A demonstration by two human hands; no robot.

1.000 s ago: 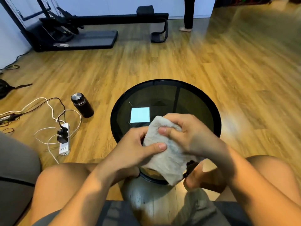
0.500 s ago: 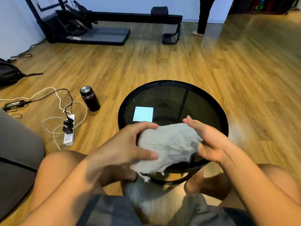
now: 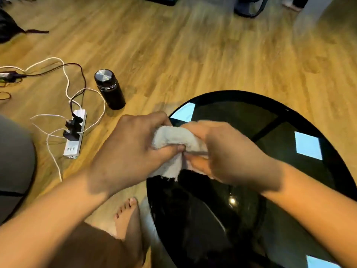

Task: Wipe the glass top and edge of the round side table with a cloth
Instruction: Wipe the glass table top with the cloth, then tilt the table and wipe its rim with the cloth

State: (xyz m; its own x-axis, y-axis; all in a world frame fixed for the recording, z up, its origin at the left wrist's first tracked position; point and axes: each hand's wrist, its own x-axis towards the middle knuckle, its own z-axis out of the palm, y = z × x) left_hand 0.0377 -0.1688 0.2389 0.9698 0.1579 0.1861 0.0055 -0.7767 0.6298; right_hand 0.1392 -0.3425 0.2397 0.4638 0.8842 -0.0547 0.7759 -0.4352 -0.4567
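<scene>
Since half a second back the left hand (image 3: 131,151) and right hand (image 3: 228,153) have closed in together, so the stretched-out cloth (image 3: 173,136) is now a scrunched wad. Both pinch it tight, thumbs nearly meeting, over the left rim of the round glass worktop (image 3: 241,120). Black flask (image 3: 110,89) and white power strip (image 3: 74,136) sit on the floor (image 3: 193,55) further left.

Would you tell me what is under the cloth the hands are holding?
The round table's dark glass top, near its rim, lies under the cloth, gripped by the left hand and right hand. Whether it touches is hidden.
</scene>
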